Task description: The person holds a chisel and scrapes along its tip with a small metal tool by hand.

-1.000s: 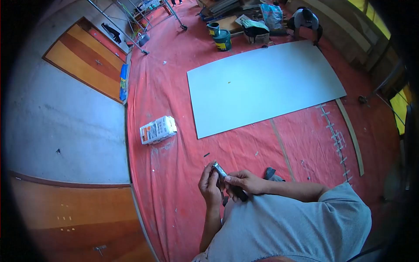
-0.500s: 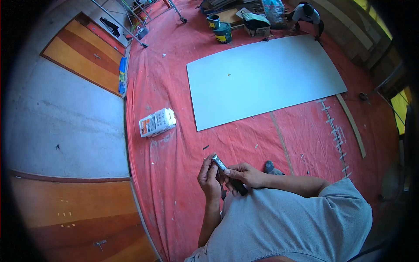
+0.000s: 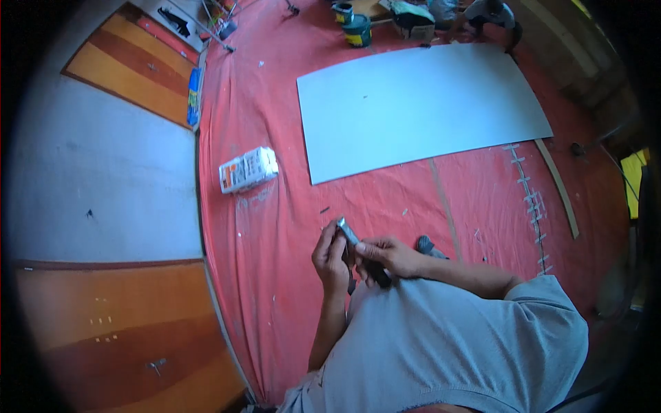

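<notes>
In front of my chest I hold a utility knife (image 3: 349, 233) with a silver metal front and a black handle, its tip pointing up and to the left. My right hand (image 3: 394, 257) is closed round the handle, the thumb lying on the metal part. The fingers of my left hand (image 3: 332, 260) are bent and pinch the knife near its tip. The blade itself is too small to make out. Beyond my hands, a large pale board (image 3: 420, 113) lies flat on the red floor sheet (image 3: 268, 275).
A white printed bag (image 3: 248, 170) lies left of the board. Buckets (image 3: 357, 31) stand behind it. A co-worker (image 3: 486, 15) crouches at the far right corner. A wooden strip (image 3: 558, 187) and a taped seam (image 3: 532, 199) run along the right. Orange-brown doors (image 3: 131, 62) line the left wall.
The view has tilted slightly downward, so the board, bag and buckets sit higher in the picture. Both hands keep nearly the same hold on the utility knife.
</notes>
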Action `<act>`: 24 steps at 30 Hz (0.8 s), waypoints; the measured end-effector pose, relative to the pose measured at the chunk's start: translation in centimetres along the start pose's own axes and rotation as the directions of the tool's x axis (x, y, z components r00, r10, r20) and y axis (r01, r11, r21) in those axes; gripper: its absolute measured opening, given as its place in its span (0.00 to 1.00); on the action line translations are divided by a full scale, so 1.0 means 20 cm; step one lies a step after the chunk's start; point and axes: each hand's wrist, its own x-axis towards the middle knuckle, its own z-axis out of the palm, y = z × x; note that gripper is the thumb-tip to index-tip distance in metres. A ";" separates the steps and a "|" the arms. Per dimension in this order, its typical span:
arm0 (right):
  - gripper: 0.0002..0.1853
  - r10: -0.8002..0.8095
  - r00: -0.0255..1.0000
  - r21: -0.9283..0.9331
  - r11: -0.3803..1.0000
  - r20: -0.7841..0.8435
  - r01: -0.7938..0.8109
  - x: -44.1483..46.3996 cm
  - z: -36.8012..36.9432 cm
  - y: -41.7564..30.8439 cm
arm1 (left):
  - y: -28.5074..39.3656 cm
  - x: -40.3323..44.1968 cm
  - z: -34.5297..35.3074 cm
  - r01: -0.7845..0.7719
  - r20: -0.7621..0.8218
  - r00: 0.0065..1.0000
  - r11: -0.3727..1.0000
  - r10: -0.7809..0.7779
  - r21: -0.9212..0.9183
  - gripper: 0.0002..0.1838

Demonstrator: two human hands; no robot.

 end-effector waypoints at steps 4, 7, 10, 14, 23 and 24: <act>0.24 0.014 1.000 0.025 1.000 0.003 -0.014 -0.01 0.02 -0.05 | 0.05 0.01 0.01 -0.023 0.048 0.999 1.000 0.024 -0.019 0.21; 0.24 0.050 0.999 0.019 0.999 0.011 -0.050 -0.02 0.02 -0.08 | 0.07 0.05 0.02 0.013 0.069 0.998 0.996 -0.007 -0.089 0.21; 0.24 0.061 0.998 0.020 0.998 0.020 -0.061 -0.02 0.01 -0.08 | 0.06 0.06 0.03 0.011 0.068 0.998 0.995 -0.004 -0.095 0.20; 0.24 0.053 0.998 0.033 0.998 0.030 -0.054 -0.01 0.00 -0.06 | 0.04 0.06 0.01 -0.013 0.094 0.995 0.995 0.022 -0.094 0.18; 0.25 0.018 1.000 0.022 1.000 0.000 -0.018 -0.01 0.03 -0.07 | 0.04 0.02 -0.02 -0.017 0.098 0.995 1.000 0.018 -0.006 0.17; 0.25 0.015 1.000 0.023 1.000 -0.001 -0.015 -0.02 0.04 -0.06 | 0.04 0.00 -0.02 -0.018 0.101 0.995 1.000 0.018 -0.005 0.17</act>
